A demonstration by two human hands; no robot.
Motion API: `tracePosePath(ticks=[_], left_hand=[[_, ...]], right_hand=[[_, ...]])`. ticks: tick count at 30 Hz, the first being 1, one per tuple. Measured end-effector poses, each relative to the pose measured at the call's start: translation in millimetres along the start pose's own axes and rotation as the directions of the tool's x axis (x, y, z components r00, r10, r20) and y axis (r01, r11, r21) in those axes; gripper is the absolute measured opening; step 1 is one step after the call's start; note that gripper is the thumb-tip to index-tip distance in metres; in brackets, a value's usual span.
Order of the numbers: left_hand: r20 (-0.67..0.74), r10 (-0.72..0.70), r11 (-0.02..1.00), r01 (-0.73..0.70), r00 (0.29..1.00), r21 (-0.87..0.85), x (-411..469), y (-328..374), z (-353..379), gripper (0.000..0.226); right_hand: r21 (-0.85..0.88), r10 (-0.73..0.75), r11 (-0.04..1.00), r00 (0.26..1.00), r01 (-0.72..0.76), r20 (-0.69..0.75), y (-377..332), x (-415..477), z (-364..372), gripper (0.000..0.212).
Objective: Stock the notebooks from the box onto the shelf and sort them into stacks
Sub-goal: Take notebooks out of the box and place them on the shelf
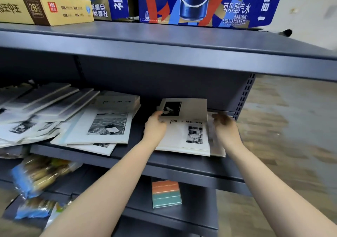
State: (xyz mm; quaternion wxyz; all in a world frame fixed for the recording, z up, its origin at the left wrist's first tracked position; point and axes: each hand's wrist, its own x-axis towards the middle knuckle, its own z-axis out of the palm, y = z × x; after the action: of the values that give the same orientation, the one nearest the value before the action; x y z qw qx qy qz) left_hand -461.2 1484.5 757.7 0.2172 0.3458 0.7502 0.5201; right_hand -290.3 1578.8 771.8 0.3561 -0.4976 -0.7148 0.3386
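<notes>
Currently one notebook [189,109] is tilted up, back edge high, over the right-hand stack [182,138] on the middle shelf [164,162]. Left hand [155,125] pinches its lower left corner, thumb on the cover. Right hand [226,129] sits at the right edge of the same notebook and stack; it is blurred and its grip is not readable. Second stack [107,127] lies just to the left, with a sprawled pile [36,109] beyond it. Cola cartons [200,5] stand on the shelf above, snack bags [36,176] below.
</notes>
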Motion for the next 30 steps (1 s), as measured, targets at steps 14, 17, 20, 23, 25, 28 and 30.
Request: tracePosePath(ticks=[14, 17, 20, 23, 25, 28, 30], left_hand=[[0.072, 0.168, 0.986, -0.167, 0.983, -0.019, -27.0, -37.7, -57.2, 0.038], [0.119, 0.231, 0.972, -0.234, 0.966, 0.018, -40.0, -43.2, -71.9, 0.038], [0.181, 0.279, 0.959, -0.282, 0.943, -0.015, -54.5, -50.5, -91.0, 0.036], [0.24, 0.263, 0.965, -0.248, 0.935, -0.089, -70.2, -63.2, -108.6, 0.034], [0.255, 0.248, 0.967, -0.225, 0.934, -0.118, -82.0, -75.8, -121.7, 0.032], [0.272, 0.192, 0.978, -0.163, 0.943, -0.127, -97.4, -100.9, -140.0, 0.028], [0.282, 0.128, 0.987, -0.094, 0.951, -0.132, -110.1, -124.4, -153.2, 0.026]], right_hand=[[0.158, 0.062, 0.985, 0.998, -0.063, 0.008, -20.7, -85.2, 38.6, 0.029], [0.154, 0.05, 0.987, 0.998, -0.043, -0.043, -24.0, -101.0, 49.0, 0.029], [0.149, 0.06, 0.988, 0.992, -0.042, -0.112, -27.0, -123.4, 60.3, 0.03], [0.19, 0.094, 0.98, 0.98, -0.06, -0.174, -28.5, -149.4, 70.4, 0.029], [0.215, 0.124, 0.973, 0.972, -0.081, -0.198, -29.3, -169.9, 78.2, 0.028], [0.215, 0.146, 0.971, 0.968, -0.101, -0.204, -27.7, -200.5, 92.1, 0.026], [0.226, 0.18, 0.964, 0.967, -0.138, -0.179, -21.5, -223.3, 107.2, 0.024]])
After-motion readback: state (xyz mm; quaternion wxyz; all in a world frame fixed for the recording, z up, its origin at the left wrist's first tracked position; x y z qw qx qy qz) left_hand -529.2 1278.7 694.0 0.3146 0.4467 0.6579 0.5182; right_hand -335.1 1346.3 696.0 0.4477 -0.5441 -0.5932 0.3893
